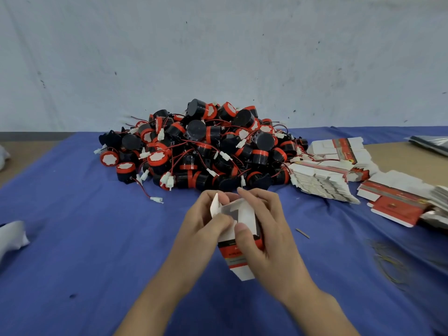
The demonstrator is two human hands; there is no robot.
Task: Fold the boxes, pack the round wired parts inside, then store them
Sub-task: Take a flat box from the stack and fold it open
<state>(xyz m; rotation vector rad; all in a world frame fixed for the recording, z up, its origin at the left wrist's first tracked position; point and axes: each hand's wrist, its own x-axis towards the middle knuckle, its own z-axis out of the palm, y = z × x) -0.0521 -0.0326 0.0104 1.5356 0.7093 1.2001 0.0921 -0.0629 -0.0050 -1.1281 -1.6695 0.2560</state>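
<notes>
A small red-and-white box (238, 259) is held upright over the blue cloth (84, 238), its top flaps open and partly folded in. My left hand (206, 219) grips its left side, thumb pressing on a flap. My right hand (264, 229) holds its right side, thumb on the front face. Behind them lies a big heap of round black-and-red wired parts (198, 149) with white connectors. I cannot tell whether a part is inside the box.
Stacks of flat unfolded boxes (334, 166) lie to the right, more at the far right (397, 204). A small dark sliver (302, 233) and rubber bands (390, 265) lie on the cloth. White cloth (12, 236) sits at the left edge. A wall stands behind.
</notes>
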